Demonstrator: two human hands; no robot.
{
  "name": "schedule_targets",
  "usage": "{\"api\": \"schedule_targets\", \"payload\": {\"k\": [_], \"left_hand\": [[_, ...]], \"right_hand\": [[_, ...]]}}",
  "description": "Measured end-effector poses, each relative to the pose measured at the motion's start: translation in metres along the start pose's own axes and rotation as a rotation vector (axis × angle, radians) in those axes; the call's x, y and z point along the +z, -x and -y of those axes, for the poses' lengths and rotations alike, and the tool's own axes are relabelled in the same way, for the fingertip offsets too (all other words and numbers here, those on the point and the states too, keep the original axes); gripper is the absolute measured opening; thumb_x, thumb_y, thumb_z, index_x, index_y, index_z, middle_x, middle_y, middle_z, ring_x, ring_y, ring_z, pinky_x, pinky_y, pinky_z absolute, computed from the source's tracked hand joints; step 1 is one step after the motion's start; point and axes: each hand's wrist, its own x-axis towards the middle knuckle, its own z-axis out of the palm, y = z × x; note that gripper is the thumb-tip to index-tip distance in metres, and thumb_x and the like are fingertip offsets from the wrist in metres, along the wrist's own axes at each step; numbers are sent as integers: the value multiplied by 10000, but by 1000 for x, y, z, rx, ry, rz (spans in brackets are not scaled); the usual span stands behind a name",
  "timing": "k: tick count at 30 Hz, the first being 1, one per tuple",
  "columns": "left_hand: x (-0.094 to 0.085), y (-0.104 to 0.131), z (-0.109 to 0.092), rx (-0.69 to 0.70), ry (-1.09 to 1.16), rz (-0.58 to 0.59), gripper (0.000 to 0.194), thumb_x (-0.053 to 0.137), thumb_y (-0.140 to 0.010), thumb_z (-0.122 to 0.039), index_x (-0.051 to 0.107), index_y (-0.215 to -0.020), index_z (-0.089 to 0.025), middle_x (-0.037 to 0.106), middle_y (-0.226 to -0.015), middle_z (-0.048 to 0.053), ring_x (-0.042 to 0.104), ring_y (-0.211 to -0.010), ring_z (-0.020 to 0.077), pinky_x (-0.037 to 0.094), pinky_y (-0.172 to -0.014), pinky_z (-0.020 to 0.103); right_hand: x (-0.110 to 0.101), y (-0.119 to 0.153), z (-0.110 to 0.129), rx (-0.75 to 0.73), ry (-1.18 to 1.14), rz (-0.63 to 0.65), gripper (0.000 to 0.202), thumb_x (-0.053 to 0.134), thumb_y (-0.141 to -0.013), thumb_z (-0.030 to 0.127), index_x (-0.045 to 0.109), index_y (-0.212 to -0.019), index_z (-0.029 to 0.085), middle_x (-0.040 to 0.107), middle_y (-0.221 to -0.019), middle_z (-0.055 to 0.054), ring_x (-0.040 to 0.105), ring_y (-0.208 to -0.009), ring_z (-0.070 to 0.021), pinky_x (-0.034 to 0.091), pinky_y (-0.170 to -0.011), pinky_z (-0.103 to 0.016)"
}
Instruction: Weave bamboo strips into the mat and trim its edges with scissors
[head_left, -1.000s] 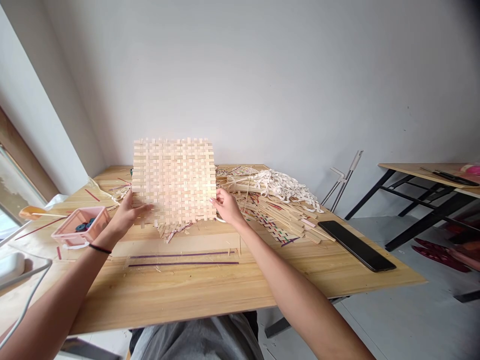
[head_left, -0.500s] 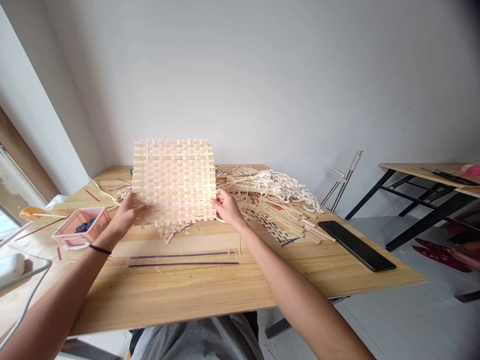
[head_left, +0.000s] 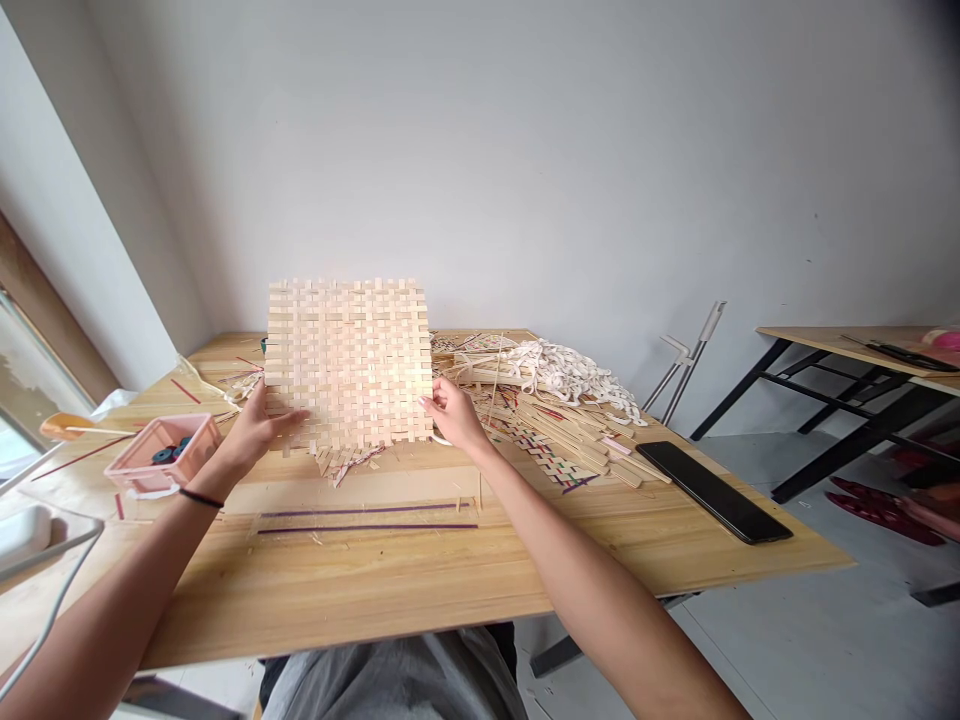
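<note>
A pale woven mat (head_left: 349,360) of flat bamboo-like strips is held up, nearly upright, above the table. Its strip ends stick out unevenly along the edges. My left hand (head_left: 262,425) grips the lower left corner, fingers spread along the near face and the rest partly behind. At the lower right edge, my right hand (head_left: 452,412) pinches the mat between thumb and fingers. Two dark purple strips (head_left: 367,528) lie side by side on the table below it. Just under the mat sits a small heap of strip scraps (head_left: 349,465).
A pink basket (head_left: 161,455) with dark round pieces stands at left, by an orange-headed tool (head_left: 64,427). At right lie loose flat strips (head_left: 577,440), a colourful woven piece (head_left: 544,455), white cord (head_left: 574,375) and a black phone-like slab (head_left: 712,490). Another table (head_left: 825,340) stands farther right.
</note>
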Motion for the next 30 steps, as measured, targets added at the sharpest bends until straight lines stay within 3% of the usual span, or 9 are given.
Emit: {"api": "schedule_targets", "payload": {"k": [17, 25, 30], "left_hand": [[6, 6, -19, -47, 25, -7, 722, 890, -712, -477, 631, -1360, -291, 682, -1453, 81, 598, -1367, 401, 491, -1158, 541], [5, 4, -16, -41, -89, -80, 590, 824, -793, -549, 677, -1312, -309, 697, -1433, 59, 541, -1445, 394, 434, -1228, 538], [4, 4, -14, -16, -85, -60, 606, 810, -812, -581, 670, -1322, -284, 675, -1478, 83, 510, -1472, 401, 460, -1211, 524]], "right_hand": [[0, 1, 5, 10, 5, -7, 275, 624, -837, 498, 485, -857, 260, 657, -771, -11, 602, -688, -207, 450, -679, -341], [0, 1, 6, 22, -5, 5, 298, 615, -829, 525, 493, -871, 256, 658, -796, -18, 611, -714, -215, 452, -697, -351], [-1, 1, 6, 19, 5, 5, 283, 622, -835, 505, 480, -863, 262, 642, -778, -11, 616, -716, -216, 464, -703, -352]]}}
